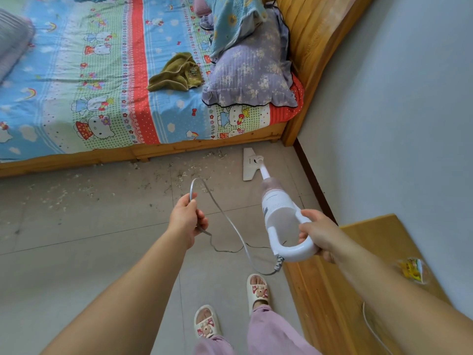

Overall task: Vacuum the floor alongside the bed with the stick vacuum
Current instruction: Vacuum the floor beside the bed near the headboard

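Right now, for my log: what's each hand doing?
Left hand: closed on the power cord.
Right hand: closed on the stick vacuum handle.

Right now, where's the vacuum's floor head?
In the head view the floor head sits on the tile floor right of centre, just off the wooden bed frame near the headboard corner, with debris to its left.
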A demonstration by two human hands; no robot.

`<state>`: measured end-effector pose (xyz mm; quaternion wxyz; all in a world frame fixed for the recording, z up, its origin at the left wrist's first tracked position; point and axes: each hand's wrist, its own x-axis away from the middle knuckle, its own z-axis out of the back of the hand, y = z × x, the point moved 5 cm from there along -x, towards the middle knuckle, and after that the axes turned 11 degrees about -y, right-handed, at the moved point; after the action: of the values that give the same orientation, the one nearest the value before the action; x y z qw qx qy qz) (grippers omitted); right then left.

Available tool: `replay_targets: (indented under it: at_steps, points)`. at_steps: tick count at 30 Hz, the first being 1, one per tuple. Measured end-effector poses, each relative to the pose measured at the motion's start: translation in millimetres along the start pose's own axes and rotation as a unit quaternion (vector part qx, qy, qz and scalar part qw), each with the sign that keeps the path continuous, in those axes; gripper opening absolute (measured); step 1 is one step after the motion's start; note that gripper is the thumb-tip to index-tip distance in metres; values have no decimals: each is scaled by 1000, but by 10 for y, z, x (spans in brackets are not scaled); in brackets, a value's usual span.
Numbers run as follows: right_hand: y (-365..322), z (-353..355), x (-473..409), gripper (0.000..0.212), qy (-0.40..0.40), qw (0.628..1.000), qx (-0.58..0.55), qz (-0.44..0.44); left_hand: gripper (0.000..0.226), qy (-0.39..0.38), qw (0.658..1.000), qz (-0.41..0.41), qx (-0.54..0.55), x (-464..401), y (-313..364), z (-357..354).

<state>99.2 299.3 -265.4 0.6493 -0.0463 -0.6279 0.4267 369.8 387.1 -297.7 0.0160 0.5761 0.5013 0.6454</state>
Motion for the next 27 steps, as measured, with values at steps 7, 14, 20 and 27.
replay_targets:
  at_steps: [7,14,20,27]
  points:
    - [297,120,1,44,61,997,-52,-17,18,20,999,12,-36,32,-3,110]
    - [314,13,-37,35,39,985,-166,-30,22,48,997,30,53,93,-30,220]
    - [20,-183,-205,31,13,979,-199,-37,21,28,991,2,134,223,20,218]
    - [-210,-284,-502,36,-10,978,-206,-41,24,35,991,-33,122,255,117,105]
